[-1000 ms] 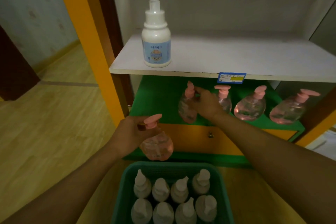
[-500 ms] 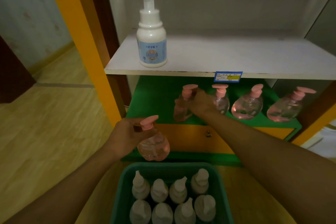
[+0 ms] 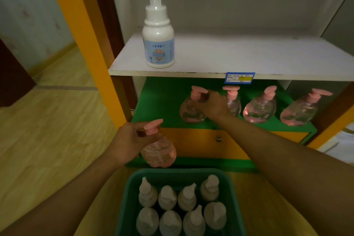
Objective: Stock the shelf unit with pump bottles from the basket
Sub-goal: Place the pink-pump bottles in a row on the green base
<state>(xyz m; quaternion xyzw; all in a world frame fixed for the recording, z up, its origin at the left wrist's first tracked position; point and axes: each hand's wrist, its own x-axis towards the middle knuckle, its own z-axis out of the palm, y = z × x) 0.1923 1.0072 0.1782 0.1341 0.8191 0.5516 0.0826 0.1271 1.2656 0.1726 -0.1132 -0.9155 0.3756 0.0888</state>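
Pink pumps: every clear round bottle here carries a pink pump head, and there are five in all, four on the green shelf [image 3: 159, 101] and one in hand.
Right-hand grip: the right hand [image 3: 212, 105] is curled round the neck of the leftmost shelf bottle [image 3: 191, 110], fingers just under its pump; the base looks set on the shelf.
Beside that grip: three more pink bottles stand to its right, the nearest [image 3: 232, 101] partly hidden behind the hand, then the third bottle [image 3: 260, 106] and the fourth bottle [image 3: 300, 110].
Left-hand grip: the left hand [image 3: 130, 140] holds the held bottle [image 3: 159, 151] at the neck, thumb against the collar, the body hanging below the fingers and above the basket [image 3: 126, 214].
Below that grip: eight pale-capped bottles [image 3: 166, 195] stand in the basket in two rows of four.
Above both grips: one white bottle [image 3: 158, 44] with a blue label stands alone on the white shelf [image 3: 249, 57], which bears one blue price tag [image 3: 239, 78].
Handling: the liquid-filled bodies likely have some weight; smooth rounded plastic may slip, so the narrow neck below the pump is the surest hold. The pump head could depress or turn if squeezed.
Placement judgement: open room lies left of the right hand's bottle.
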